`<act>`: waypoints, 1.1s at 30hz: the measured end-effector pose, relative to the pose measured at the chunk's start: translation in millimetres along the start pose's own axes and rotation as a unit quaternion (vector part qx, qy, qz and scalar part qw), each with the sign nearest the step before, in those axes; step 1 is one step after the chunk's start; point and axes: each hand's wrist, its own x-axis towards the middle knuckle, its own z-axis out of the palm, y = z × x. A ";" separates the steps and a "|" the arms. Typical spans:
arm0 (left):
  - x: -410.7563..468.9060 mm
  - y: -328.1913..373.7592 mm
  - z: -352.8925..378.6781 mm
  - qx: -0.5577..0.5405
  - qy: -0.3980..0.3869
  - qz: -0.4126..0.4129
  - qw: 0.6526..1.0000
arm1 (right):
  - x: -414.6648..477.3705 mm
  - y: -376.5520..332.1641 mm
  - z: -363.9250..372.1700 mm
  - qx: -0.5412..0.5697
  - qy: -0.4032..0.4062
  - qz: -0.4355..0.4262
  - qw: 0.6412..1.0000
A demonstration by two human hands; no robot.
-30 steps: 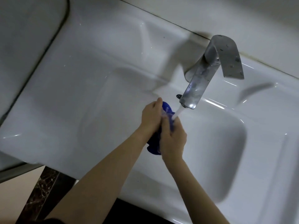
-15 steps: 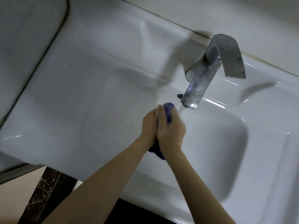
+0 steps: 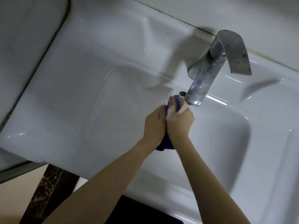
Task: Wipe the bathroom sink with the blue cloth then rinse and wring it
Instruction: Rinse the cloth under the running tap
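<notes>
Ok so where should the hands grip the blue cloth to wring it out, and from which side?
Probably at its two ends. The blue cloth is bunched into a roll running from near the faucet back toward the person. The left hand and right hand already close on it from opposite sides; sliding one toward the dangling near end, one toward the far end, should give room to twist.

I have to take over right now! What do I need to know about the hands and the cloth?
Left hand: closed on the blue cloth.
Right hand: closed on the same cloth, pressed against the left hand.
The cloth is bunched between both hands over the sink basin, just below the faucet spout. Water seems to be running onto the hands.
Done: rinsing is under way; whether the sink was wiped cannot be told.
Left: finish rinsing, wring the cloth out.
</notes>
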 end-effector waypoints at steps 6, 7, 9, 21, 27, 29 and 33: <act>21.1 13.5 -8.4 -0.038 0.046 -0.050 0.997 | -27.6 28.2 9.1 0.152 0.013 0.054 0.987; 25.3 13.5 -8.2 -0.017 0.057 -0.046 0.997 | -41.1 24.2 7.7 0.169 0.012 0.032 0.985; 26.8 7.8 -3.9 0.027 0.040 -0.040 0.998 | -52.6 9.7 4.0 0.149 0.021 -0.043 0.988; 30.6 9.3 -5.1 -0.009 0.028 -0.045 0.999 | -55.4 17.0 1.3 0.176 0.016 -0.028 0.984; -1.2 -7.4 2.2 -0.097 -0.023 -0.070 0.993 | 9.8 9.5 -1.3 0.063 -0.005 0.042 0.997; 3.9 -4.3 -5.2 -0.120 -0.055 -0.091 0.987 | 14.5 22.9 -5.1 0.148 0.009 0.078 0.986; 23.0 -0.5 -19.0 -0.138 -0.050 -0.141 0.979 | -4.2 24.6 -20.2 0.214 0.024 0.049 0.975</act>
